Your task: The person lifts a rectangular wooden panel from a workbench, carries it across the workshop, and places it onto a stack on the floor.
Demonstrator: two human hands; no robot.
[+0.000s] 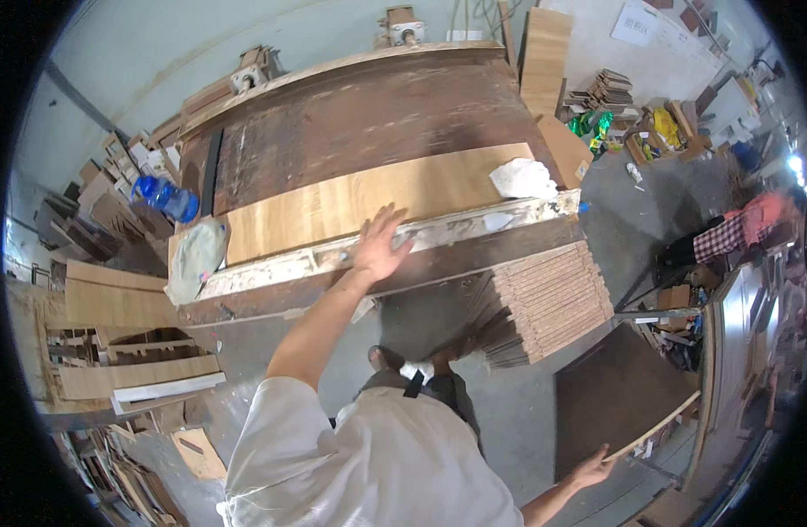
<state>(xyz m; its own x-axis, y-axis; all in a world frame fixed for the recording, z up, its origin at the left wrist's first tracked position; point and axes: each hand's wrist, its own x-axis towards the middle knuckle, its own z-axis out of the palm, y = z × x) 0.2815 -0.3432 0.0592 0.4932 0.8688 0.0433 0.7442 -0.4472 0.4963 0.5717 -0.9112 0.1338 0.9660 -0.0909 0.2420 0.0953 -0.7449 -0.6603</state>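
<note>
My left hand (pixel 381 248) is open, its fingers spread over the whitish front ledge (pixel 289 265) of the bench. The fingertips reach the near edge of a long light wood-grain board (pixel 360 195), which lies along the brown bench top (pixel 360 114). Low on the right, my right hand (pixel 591 468) grips the edge of a dark brown panel (pixel 621 395) with a pale edge. Part of its grip is hidden. A crumpled white cloth (pixel 522 179) rests on the board's right end. At the left end sits a greyish plastic bag (pixel 197 259).
A stack of boards (pixel 553 299) stands below the bench's right half. A blue bottle (pixel 166 198) is at the bench's left end. Wood pieces (pixel 140 373) lie on the left. A rack (pixel 706 378) stands at right, with another person (pixel 728 237) beyond it.
</note>
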